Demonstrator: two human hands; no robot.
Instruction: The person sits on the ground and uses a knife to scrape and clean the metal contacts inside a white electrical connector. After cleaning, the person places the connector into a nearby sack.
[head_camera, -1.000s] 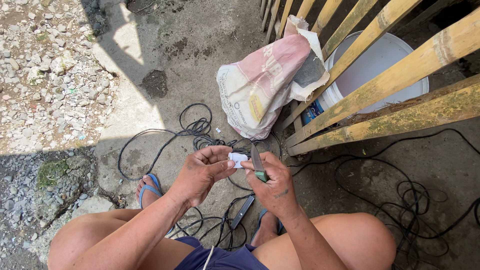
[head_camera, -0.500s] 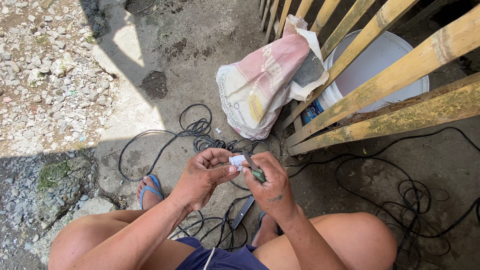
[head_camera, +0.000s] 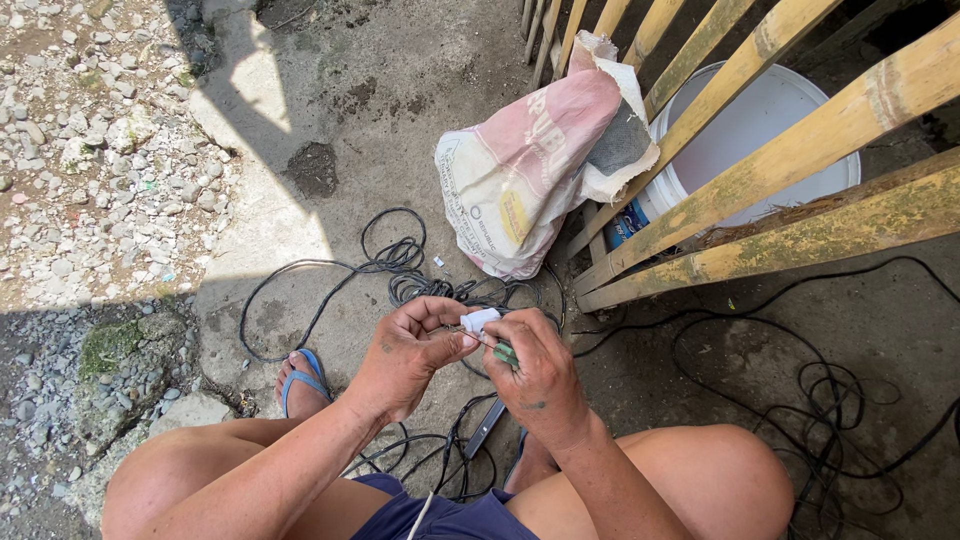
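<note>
A: Where is the small white plastic plug (head_camera: 480, 320) lying?

B: It sits up in the air between both hands, above the coiled black rubber cable (head_camera: 395, 262) on the grey concrete floor (head_camera: 300, 230). The left hand (head_camera: 405, 350) pinches it, with the thumb and curled fingers (head_camera: 440, 310) pressed onto its left side.

A: And the other hand?

B: The right hand (head_camera: 535, 370) is closed around a thin green-handled screwdriver (head_camera: 500, 349). The tool's metal tip points left and touches the plug's underside. The handle is gripped tight, just beside the plug.

A: What differs from half a second ago?

B: Little. The two hands have drawn slightly closer together, and the screwdriver lies flatter, its tip now tucked under the plug. The plug stays at about the same spot between the knees.

A: What lies around?

B: A pink and white woven plastic sack (head_camera: 530, 170) leans against the yellow bamboo fence (head_camera: 760, 180). A white plastic bucket (head_camera: 760, 130) stands behind the slats.
</note>
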